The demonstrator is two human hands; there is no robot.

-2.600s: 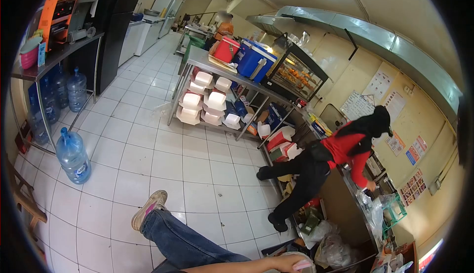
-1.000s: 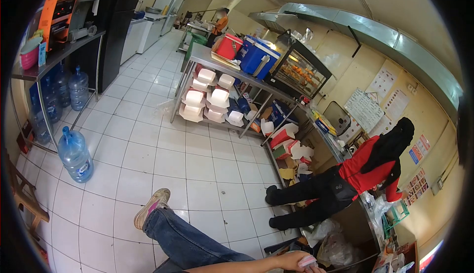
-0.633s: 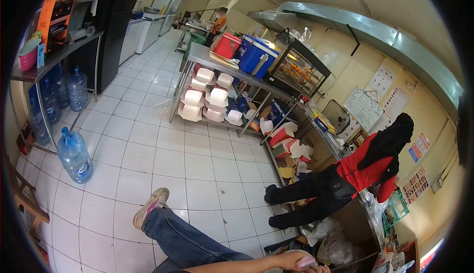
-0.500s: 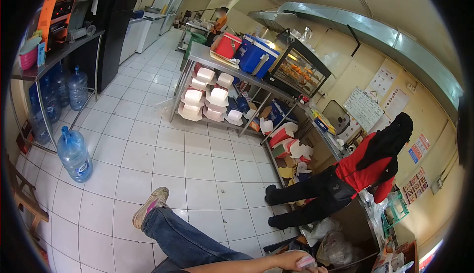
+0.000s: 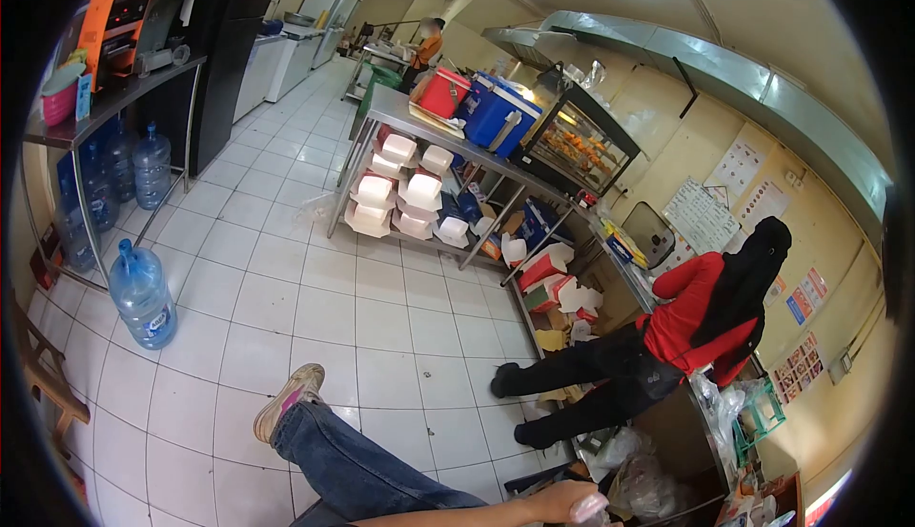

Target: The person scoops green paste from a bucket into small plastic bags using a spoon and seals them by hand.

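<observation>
Head view, near bottom edge: a bare forearm reaches in from the lower left and ends in one hand (image 5: 562, 503), judged to be the right hand; the left hand is out of frame.
Grip: the fingers curl at the frame edge around or against a small pale pink object (image 5: 587, 506). I cannot tell whether they are clamped on it or only touching it, because the frame cuts them off.
Thing's place: the pink object sits at the fingertips, near right, just beside the crumpled clear plastic bags (image 5: 643, 484) heaped on the floor under the counter.
Own body: a blue denim trouser leg (image 5: 353, 470) stretches out over the white tiled floor (image 5: 315, 289), ending in a worn beige shoe with pink trim (image 5: 289, 400).
Step in hand: as judged, the hand is low and busy with the pink object at the edge of the view, beside the bags.
Next move calls for: a firm hold on the object and clearance from the bags. The head would have to tilt lower for the fingers to show.
Right side: a co-worker in a red top and black trousers (image 5: 701, 313) leans on the counter, well apart from the hand.
Far centre: a long steel table (image 5: 400, 108) carries a red cooler box (image 5: 443, 93), a blue cooler box (image 5: 496, 112) and a glass-fronted warmer cabinet (image 5: 572, 146). White foam boxes (image 5: 419, 191) are stacked on its lower shelf.
Near left: a large clear blue water bottle (image 5: 141, 289) stands on the floor.
Far back: another person in an orange top (image 5: 426, 48) is at a table.
</observation>
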